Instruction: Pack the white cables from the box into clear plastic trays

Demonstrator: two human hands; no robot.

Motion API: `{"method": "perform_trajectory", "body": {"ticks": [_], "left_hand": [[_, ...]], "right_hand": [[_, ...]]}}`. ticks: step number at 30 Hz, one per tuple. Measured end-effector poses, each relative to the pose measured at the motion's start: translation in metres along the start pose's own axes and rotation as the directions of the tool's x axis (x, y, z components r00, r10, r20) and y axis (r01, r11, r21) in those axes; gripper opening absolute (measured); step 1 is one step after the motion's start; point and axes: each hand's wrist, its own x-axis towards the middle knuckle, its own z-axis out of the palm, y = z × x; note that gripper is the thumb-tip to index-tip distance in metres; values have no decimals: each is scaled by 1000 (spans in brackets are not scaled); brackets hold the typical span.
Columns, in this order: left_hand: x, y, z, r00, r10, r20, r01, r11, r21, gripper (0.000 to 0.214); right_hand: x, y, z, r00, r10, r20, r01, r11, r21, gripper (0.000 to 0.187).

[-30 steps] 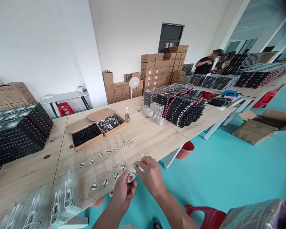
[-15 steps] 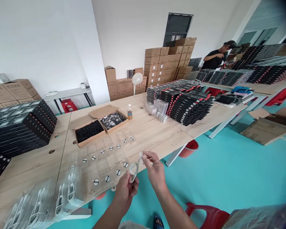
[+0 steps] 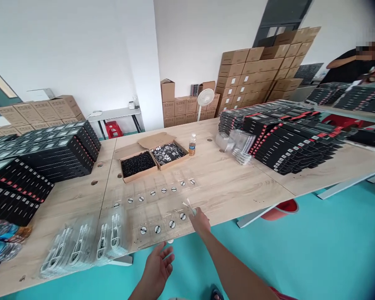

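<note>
- Left hand (image 3: 156, 273) hangs just below the desk (image 3: 234, 187) edge, grip released, palm up and empty.
- Right hand (image 3: 200, 221) reaches over that edge; its grip meets a thin clear-and-white strip (image 3: 190, 206), clenched or letting go I cannot tell.
- Strip sits just above clear plastic bags (image 3: 158, 216) laid in rows, each with a round black-and-white label.
- Step in hand looks like placing strips onto those bags; next move seems to call for another strip.

The left hand (image 3: 157, 266) sits low and near, palm up, fingers spread and open. The right forearm (image 3: 234, 266) stretches far, its right hand (image 3: 200, 221) tipped downward, fingers bunched; whether that grip is closed is hard to tell.
</note>
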Motion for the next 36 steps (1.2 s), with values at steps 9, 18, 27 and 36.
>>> {"method": "perform_trajectory", "body": {"ticks": [9, 18, 27, 36], "left_hand": [[44, 4, 35, 983, 182, -3, -178, 965, 193, 52], [50, 22, 115, 916, 244, 317, -338, 898, 283, 108], [23, 13, 100, 813, 306, 496, -481, 833, 275, 31], [-12, 10, 97, 787, 283, 548, -470, 851, 236, 29]], "right_hand": [[-1, 5, 4, 994, -107, 9, 105, 951, -290, 31], [-75, 13, -57, 959, -269, -90, 240, 939, -245, 17], [-120, 0, -103, 985, -137, 109, 52, 824, 564, 44], [-148, -19, -94, 911, -234, 339, -10, 810, 586, 42]]}}
